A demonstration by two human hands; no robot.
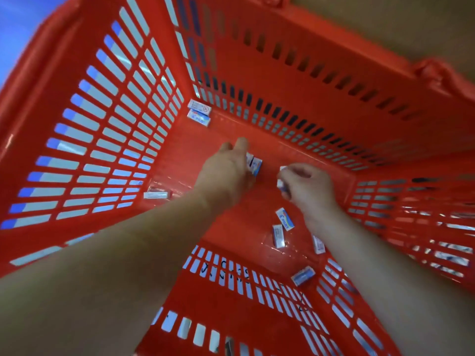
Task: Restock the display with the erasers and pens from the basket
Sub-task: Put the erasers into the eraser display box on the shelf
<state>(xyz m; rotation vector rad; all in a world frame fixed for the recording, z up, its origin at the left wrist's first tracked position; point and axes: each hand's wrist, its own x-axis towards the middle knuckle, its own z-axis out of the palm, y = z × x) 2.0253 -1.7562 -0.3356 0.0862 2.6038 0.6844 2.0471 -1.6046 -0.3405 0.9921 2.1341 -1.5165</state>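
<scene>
Red slotted basket (308, 80) flooring carries small white-and-blue sleeved erasers (279, 236), scattered from the near wall past the right wrist, then the left hand (228, 170) and right hand (308, 187), each curled around gripped erasers at mid-floor, and a stacked pair (199, 114) in the far corner.

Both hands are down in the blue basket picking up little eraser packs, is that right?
Not quite: the head view shows the basket is red, not blue. The left hand and right hand are both down in it picking up little eraser packs.
</scene>
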